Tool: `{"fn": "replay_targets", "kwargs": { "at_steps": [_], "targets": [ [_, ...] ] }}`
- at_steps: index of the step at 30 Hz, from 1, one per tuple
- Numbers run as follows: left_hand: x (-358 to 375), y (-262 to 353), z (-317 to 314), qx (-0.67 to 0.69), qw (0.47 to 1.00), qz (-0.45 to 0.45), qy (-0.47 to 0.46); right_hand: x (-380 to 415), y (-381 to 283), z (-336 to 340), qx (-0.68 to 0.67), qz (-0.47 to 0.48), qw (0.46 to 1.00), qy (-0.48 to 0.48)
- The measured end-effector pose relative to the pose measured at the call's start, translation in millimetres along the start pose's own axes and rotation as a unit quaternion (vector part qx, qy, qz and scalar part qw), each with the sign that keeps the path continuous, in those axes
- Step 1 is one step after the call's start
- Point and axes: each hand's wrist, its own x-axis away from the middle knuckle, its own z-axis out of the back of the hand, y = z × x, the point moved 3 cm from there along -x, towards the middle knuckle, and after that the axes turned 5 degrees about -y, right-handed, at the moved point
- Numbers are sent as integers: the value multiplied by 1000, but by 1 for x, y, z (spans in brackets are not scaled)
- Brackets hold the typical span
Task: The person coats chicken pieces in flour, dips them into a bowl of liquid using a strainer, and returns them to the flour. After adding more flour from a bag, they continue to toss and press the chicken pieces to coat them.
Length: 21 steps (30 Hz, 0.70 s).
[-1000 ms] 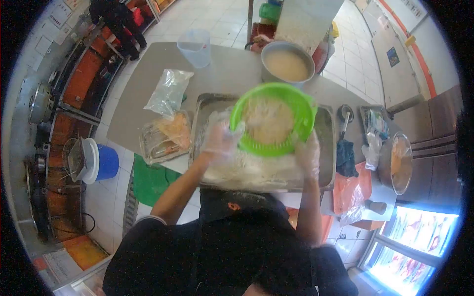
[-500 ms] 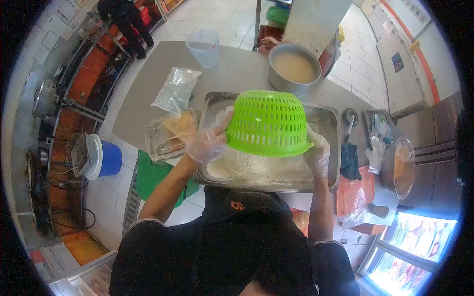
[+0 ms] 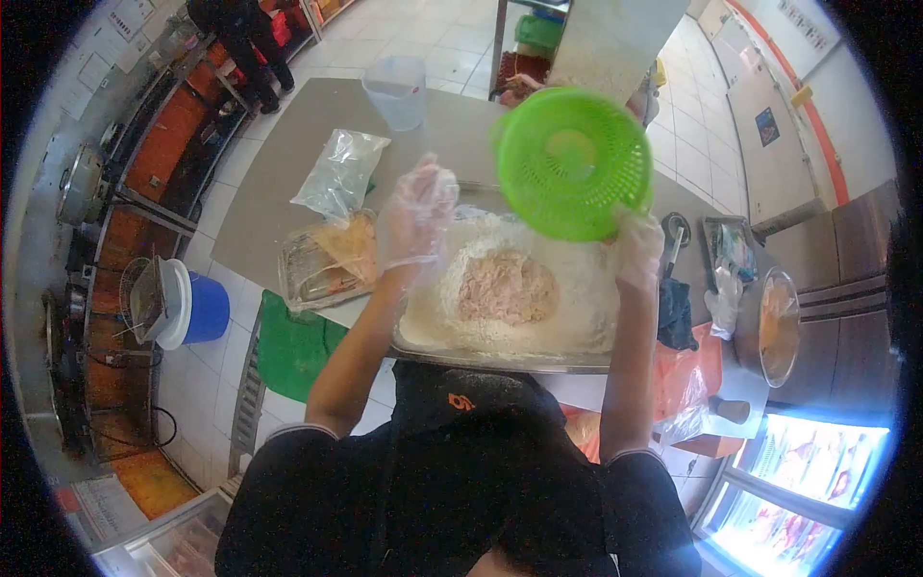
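The basket [image 3: 577, 168] is bright green, the powder [image 3: 428, 322] white, the heap [image 3: 505, 287] pale pink.

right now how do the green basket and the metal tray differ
The green basket is round and pierced with many holes; the metal tray is rectangular with no holes showing. The basket is held up in the right hand, while the tray rests on the table, holding white powder and a pale lumpy pile. Both are open containers.

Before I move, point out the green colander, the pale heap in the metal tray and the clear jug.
Green colander [image 3: 575, 165]: head view, middle of its round body.
Pale heap [image 3: 508, 288]: head view, middle of its top.
Clear jug [image 3: 395, 96]: head view, its side wall.
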Motion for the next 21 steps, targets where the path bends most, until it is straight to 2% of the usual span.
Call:
{"fn": "replay_targets", "kwargs": {
  "at_steps": [1, 2, 3, 4, 5, 6, 7, 9, 10, 11, 12, 13, 14, 15, 16, 17, 19, 21],
  "targets": [
    [6, -1, 3, 7, 998, 56, 32, -11, -5, -4, -111, -44, 993, 18],
    [13, -24, 10, 39, 996, 79, 18, -24, -9, -9, -221, -86, 971, 36],
    [21, -66, 25, 69, 993, 100, 2, -41, -15, -6, -8, 40, 999, 35],
    [27, -79, 26, 62, 988, 142, 8, -58, -13, -4, 206, 162, 965, 34],
    [33, -92, 27, 54, 982, 183, 13, -73, -7, -7, 410, 269, 871, 31],
    [41, -94, 20, 9, 969, 242, 43, -99, 15, -9, 233, 195, 952, 30],
    [48, -96, 18, -37, 950, 301, 74, -127, 44, -18, 47, 113, 992, 27],
    [57, -109, 17, -32, 953, 300, 28, -139, 57, -23, -45, 81, 996, 13],
    [64, -116, 17, -29, 953, 302, 9, -135, 54, -24, 53, 133, 990, 2],
    [72, -124, 17, -47, 955, 289, 43, -129, 56, -25, 191, 151, 970, -19],
    [79, -127, 11, -65, 956, 276, 79, -112, 36, -30, 323, 176, 929, -32],
    [86, -131, 10, -83, 954, 263, 116, -74, -10, -41, 486, 168, 856, -50],
    [98, -154, 15, -92, 943, 284, 144, -51, -5, -52, 396, 144, 904, -68],
    [114, -191, 22, -101, 932, 304, 171, -29, 1, -62, 339, 114, 927, -111],
    [117, -198, 23, -121, 919, 328, 182, -7, 8, -73, 282, 79, 945, -149],
    [121, -204, 25, -140, 905, 353, 191, 7, 16, -84, 260, 41, 941, -211],
    [116, -178, 12, -204, 869, 418, 168, 3, 52, -108, 357, 38, 893, -272],
    [119, -234, 11, -17, 897, 393, 201, -7, 95, -140, 427, 65, 841, -326]
  ]
}}
